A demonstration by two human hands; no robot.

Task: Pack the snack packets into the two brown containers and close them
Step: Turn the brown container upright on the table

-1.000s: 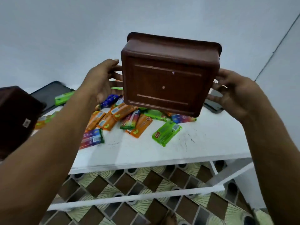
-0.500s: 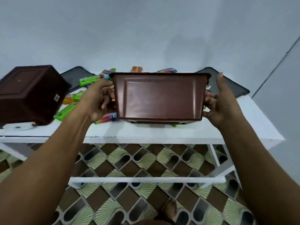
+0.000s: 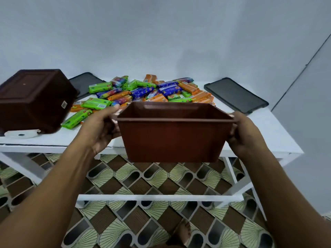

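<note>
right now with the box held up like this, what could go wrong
The left hand and right hand hold the open brown plastic container in front of the edge of the white table; set down short, it may tip off.
Pushed forward, it may shove the heaped snack packets about.
The overturned dark brown container tilts at the table's left end; a knock could drop it.
</note>
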